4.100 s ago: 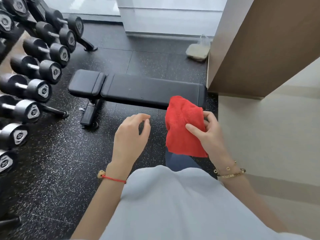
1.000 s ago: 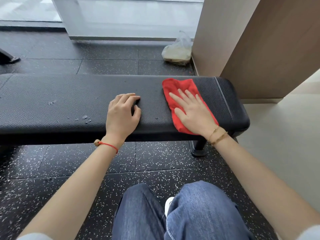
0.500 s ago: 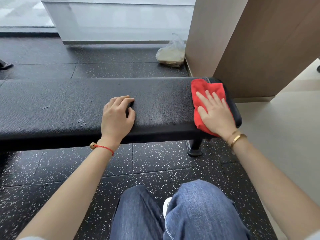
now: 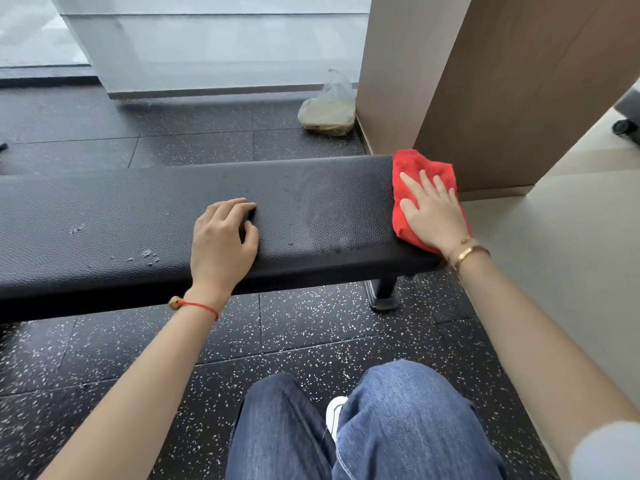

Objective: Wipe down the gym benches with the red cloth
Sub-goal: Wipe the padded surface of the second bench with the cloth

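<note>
Near the left of the black padded counter (image 4: 114,216), small pale flecks (image 4: 147,256) are seen on the textured surface, seemingly droplets or scuffs, though which cannot be told. The left hand (image 4: 221,247) is laid on the counter's front half with fingers loosely curled and nothing held, in the same spot as half a second ago. Between the two hands a faint smeared patch (image 4: 332,216) is visible on the padding. The red cloth (image 4: 415,174) has been carried further right since the earlier frames and is now bunched at the very end of the counter, covering its right edge. The right hand (image 4: 433,213) is pressed flat on the cloth with fingers straight and spread. On the speckled floor (image 4: 294,341) behind the counter, a clear plastic bag (image 4: 329,109) is seen against the brown wall panel (image 4: 512,88).
</note>
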The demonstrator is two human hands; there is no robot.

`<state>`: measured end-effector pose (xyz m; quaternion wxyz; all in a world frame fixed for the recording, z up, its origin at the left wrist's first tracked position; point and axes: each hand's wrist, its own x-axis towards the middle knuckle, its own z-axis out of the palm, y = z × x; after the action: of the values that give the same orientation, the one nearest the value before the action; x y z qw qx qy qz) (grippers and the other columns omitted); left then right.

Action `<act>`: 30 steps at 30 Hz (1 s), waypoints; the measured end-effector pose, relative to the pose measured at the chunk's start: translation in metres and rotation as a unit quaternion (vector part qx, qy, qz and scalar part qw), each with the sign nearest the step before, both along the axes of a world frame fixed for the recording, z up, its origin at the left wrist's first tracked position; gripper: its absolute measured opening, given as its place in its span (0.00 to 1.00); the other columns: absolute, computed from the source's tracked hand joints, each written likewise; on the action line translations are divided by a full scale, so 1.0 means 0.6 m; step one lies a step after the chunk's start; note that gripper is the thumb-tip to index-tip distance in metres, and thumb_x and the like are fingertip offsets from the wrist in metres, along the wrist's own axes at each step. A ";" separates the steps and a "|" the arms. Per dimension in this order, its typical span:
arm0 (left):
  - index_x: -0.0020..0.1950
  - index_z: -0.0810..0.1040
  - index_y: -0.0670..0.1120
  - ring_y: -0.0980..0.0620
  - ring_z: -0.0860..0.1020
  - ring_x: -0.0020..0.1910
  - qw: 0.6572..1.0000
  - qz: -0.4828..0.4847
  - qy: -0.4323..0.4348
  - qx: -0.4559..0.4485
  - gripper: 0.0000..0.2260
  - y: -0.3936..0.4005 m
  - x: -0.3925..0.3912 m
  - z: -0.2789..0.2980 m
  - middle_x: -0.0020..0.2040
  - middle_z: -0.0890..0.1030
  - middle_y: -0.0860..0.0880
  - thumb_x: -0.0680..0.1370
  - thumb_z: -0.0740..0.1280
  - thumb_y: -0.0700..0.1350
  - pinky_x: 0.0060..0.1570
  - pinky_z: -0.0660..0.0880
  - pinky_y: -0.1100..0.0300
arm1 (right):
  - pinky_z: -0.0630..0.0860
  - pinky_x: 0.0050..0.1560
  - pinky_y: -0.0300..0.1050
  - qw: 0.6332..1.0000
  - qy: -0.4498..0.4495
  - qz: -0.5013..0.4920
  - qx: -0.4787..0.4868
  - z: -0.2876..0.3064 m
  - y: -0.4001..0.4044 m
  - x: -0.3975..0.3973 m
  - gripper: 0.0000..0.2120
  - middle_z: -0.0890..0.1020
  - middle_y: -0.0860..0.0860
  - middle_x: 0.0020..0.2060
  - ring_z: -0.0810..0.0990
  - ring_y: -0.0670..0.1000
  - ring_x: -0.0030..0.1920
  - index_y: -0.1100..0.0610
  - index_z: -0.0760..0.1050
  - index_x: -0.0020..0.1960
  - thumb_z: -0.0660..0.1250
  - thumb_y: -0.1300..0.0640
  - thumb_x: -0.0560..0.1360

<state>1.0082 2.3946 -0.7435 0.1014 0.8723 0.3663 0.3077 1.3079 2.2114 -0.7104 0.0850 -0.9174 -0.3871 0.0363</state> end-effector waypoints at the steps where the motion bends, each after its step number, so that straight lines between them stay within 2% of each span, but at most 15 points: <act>1: 0.62 0.79 0.47 0.48 0.74 0.63 1.000 0.001 0.000 -0.001 0.14 0.000 0.000 0.000 0.61 0.81 0.49 0.78 0.62 0.45 0.65 0.69 0.52 | 0.44 0.78 0.57 1.000 0.009 -0.008 -0.005 0.005 0.018 0.014 0.26 0.52 0.52 0.79 0.49 0.56 0.79 0.43 0.52 0.79 0.51 0.48 0.81; 5: 0.62 0.79 0.47 0.49 0.74 0.63 1.000 0.000 0.001 -0.005 0.14 -0.002 0.000 0.003 0.61 0.81 0.50 0.78 0.63 0.44 0.65 0.69 0.52 | 0.43 0.78 0.59 0.999 0.034 -0.017 -0.016 0.018 0.062 0.030 0.27 0.51 0.52 0.80 0.48 0.56 0.79 0.45 0.51 0.79 0.50 0.49 0.81; 10: 0.61 0.79 0.46 0.48 0.75 0.63 1.000 -0.003 -0.003 -0.002 0.14 -0.003 0.000 0.001 0.61 0.81 0.49 0.78 0.62 0.44 0.65 0.70 0.50 | 0.44 0.78 0.57 0.995 -0.030 0.089 0.029 0.001 0.002 -0.055 0.26 0.56 0.51 0.79 0.52 0.54 0.79 0.44 0.55 0.78 0.54 0.48 0.81; 12: 0.61 0.79 0.46 0.48 0.75 0.63 1.000 -0.001 -0.002 0.002 0.14 -0.003 0.000 0.001 0.61 0.81 0.48 0.78 0.63 0.43 0.65 0.70 0.50 | 0.44 0.78 0.56 0.992 -0.030 0.116 0.040 -0.006 -0.015 -0.065 0.26 0.57 0.50 0.78 0.53 0.53 0.79 0.43 0.56 0.78 0.55 0.48 0.80; 20: 0.61 0.79 0.47 0.48 0.74 0.63 1.000 0.005 0.005 -0.007 0.13 -0.005 0.002 0.006 0.61 0.81 0.49 0.77 0.64 0.43 0.64 0.70 0.50 | 0.41 0.78 0.57 0.999 0.014 0.030 -0.011 0.020 0.140 -0.018 0.27 0.51 0.50 0.79 0.48 0.54 0.79 0.46 0.49 0.79 0.49 0.48 0.81; 23: 0.60 0.80 0.47 0.48 0.74 0.63 1.000 0.006 0.005 -0.006 0.13 -0.003 0.003 0.006 0.61 0.81 0.49 0.77 0.64 0.43 0.64 0.70 0.50 | 0.41 0.78 0.58 0.993 0.022 0.115 -0.005 0.017 0.170 -0.080 0.27 0.52 0.50 0.79 0.49 0.54 0.79 0.45 0.50 0.79 0.50 0.48 0.81; 26: 0.60 0.80 0.48 0.48 0.75 0.62 1.000 0.010 0.005 -0.008 0.13 -0.001 0.002 0.004 0.60 0.81 0.50 0.77 0.63 0.44 0.63 0.70 0.51 | 0.43 0.78 0.56 0.981 -0.002 0.194 0.014 0.007 0.134 -0.137 0.27 0.54 0.49 0.79 0.50 0.53 0.79 0.43 0.53 0.79 0.54 0.48 0.80; 30: 0.60 0.80 0.48 0.48 0.75 0.62 1.000 0.006 0.006 -0.007 0.14 0.001 0.001 0.003 0.61 0.81 0.50 0.77 0.63 0.45 0.63 0.69 0.51 | 0.46 0.78 0.55 0.977 -0.017 0.210 0.043 -0.004 0.057 -0.130 0.27 0.58 0.48 0.78 0.53 0.52 0.79 0.43 0.56 0.78 0.56 0.49 0.80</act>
<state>1.0085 2.3954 -0.7417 0.1036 0.8710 0.3746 0.3005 1.2301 2.2455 -0.7126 0.1083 -0.8116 -0.5737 0.0214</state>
